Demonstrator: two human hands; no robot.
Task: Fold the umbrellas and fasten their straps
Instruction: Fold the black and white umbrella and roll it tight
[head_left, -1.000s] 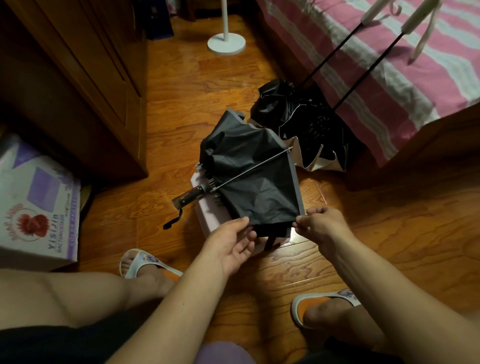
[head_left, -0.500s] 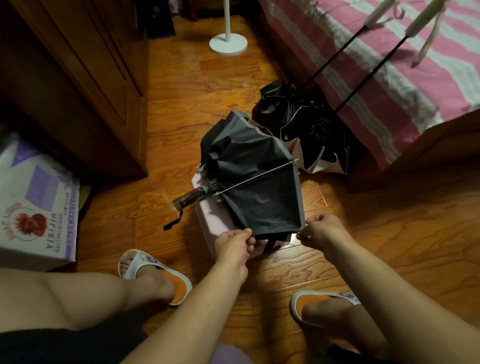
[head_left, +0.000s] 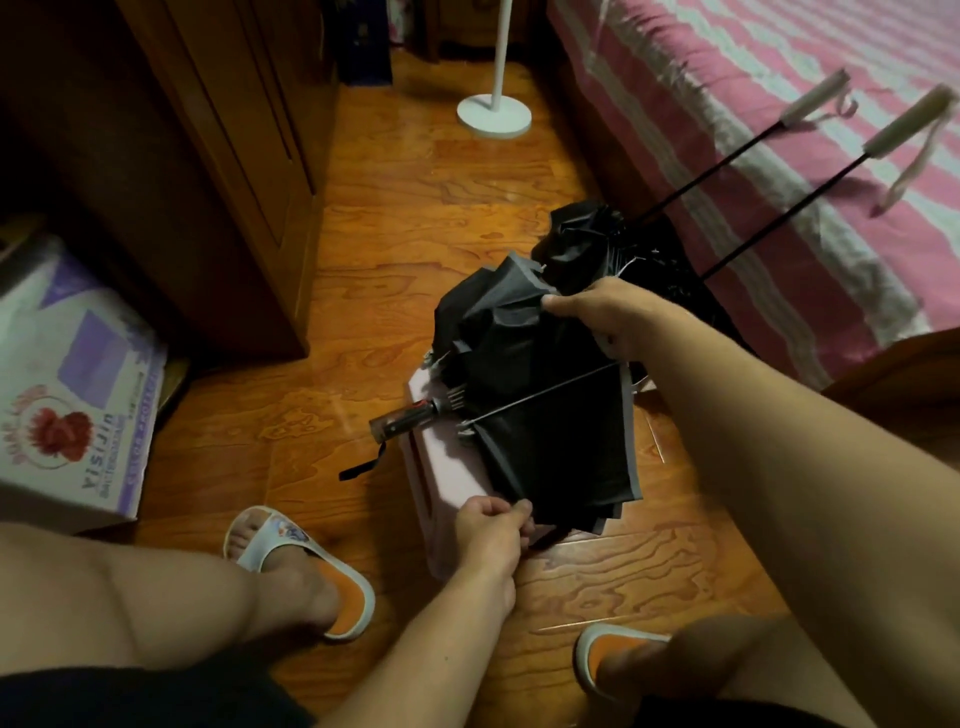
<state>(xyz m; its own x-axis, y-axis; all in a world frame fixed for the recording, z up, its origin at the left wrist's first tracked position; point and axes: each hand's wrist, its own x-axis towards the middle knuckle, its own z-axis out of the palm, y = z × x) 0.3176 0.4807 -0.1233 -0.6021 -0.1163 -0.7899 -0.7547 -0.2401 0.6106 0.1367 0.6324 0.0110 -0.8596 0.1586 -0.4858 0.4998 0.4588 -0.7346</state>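
Now the right hand (head_left: 605, 317) is at the far, upper edge of the umbrella (head_left: 540, 415); half a second ago it pinched the near hem beside the left hand (head_left: 491, 522). Its fingers curl over a grey-trimmed fold of canopy there, with the forearm reaching forward across the cloth. The left hand has not moved from the near corner, where thumb and fingers pinch the gathered panels; its wrist is low, just above the floor (head_left: 363, 260). The hands are thus well apart, one at each end of the canopy. This probably means the near panels are already stacked and the next loose panel is being drawn in; the strap is not yet fastened. The umbrella lies across a pink stool (head_left: 441, 467), handle (head_left: 402, 422) pointing left. Two more umbrellas (head_left: 649, 260) lean against the bed (head_left: 753, 130), unfolded.
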